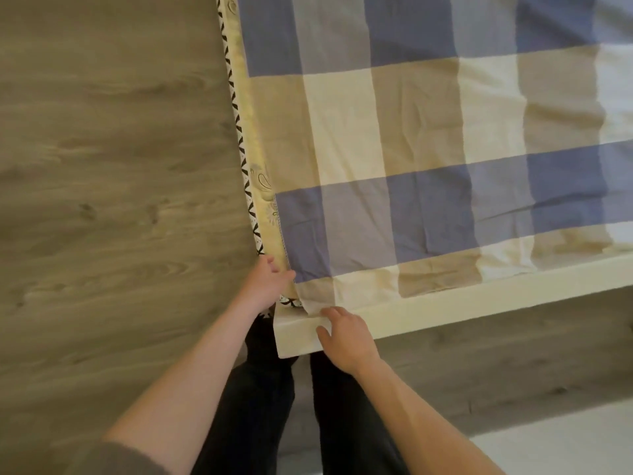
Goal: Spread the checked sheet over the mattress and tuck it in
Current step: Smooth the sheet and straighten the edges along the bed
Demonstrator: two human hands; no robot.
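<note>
You are tucking the checked sheet, already spread over the mattress, at the bed frame corner. Your left hand pinches the sheet's corner above that frame; your right hand lies open on it. Next, push fabric down behind it. No readable writing.

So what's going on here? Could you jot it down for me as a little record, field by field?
Cover: blue, beige and cream checked cotton sheet, spread flat, lightly creased
Mattress: yellowish patterned edge still uncovered along the left side
Frame: cream wooden bed frame, near corner by the person's legs
Left hand: at the mattress corner, on the sheet's edge
Right hand: fingers at the sheet corner on the frame
Floor: grey-brown wood-grain floor
Stage: corner not yet tucked
</note>
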